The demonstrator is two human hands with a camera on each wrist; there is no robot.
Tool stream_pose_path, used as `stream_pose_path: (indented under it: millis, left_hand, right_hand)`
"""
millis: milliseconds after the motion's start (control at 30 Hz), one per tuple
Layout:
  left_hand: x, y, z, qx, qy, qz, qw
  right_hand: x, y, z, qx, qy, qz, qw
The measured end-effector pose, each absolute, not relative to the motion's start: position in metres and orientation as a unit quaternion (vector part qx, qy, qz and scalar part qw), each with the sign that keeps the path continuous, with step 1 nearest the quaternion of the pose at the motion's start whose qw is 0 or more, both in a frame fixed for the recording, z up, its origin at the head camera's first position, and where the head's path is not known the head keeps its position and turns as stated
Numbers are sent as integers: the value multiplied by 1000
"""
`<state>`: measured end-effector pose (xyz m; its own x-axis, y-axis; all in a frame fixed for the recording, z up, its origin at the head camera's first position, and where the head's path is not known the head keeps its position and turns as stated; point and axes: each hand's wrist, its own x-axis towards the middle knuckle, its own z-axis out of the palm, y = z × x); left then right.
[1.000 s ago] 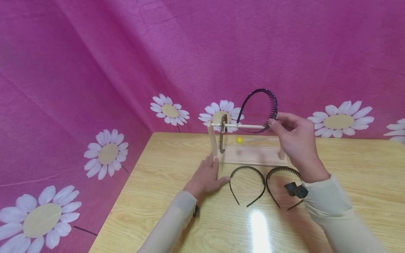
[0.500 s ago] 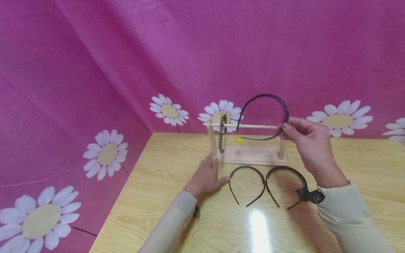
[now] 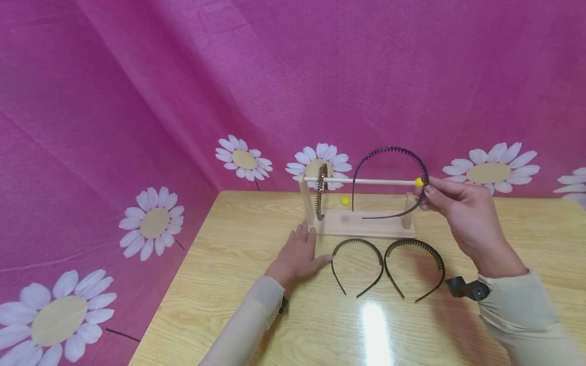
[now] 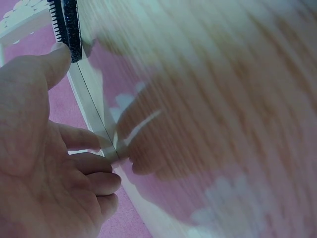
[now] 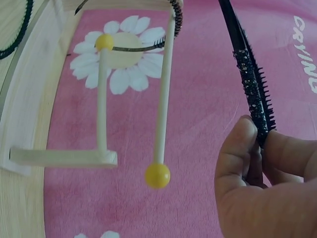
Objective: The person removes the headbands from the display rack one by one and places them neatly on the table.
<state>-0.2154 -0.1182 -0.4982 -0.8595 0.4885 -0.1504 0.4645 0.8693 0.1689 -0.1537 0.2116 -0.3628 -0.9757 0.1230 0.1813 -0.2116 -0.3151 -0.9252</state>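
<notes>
My right hand (image 3: 476,221) pinches a dark, glittery toothed headband (image 5: 249,74) between thumb and fingers, holding it up at the right end of a wooden rack (image 3: 366,226). In the right wrist view this headband stands apart from the upper rod (image 5: 162,109) and its yellow ball tip (image 5: 157,176). A brown toothed headband (image 3: 319,195) hangs on that rod near the left post. My left hand (image 3: 295,256) lies flat with fingers extended, fingertips at the rack base's front left corner. Its thumb tip overlaps a black headband (image 4: 73,29) in the left wrist view.
Two dark headbands, a left one (image 3: 357,241) and a right one (image 3: 414,242), lie side by side on the wooden table (image 3: 220,284) before the rack. A lower rod ends in another yellow ball (image 3: 345,201). A pink flowered cloth (image 3: 293,76) hangs behind.
My right hand has moved right and slightly down with the glittery headband, from over the rod's middle to its right end. The rod's yellow tip now shows. The left hand has stayed still.
</notes>
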Motion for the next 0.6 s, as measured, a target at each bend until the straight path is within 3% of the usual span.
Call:
stream_pose_path:
  millis: [600]
  left_hand:
    - [-216,-117,-497,253,962,63,86]
  right_hand:
    - [-142,248,-374,13,-645,763,44]
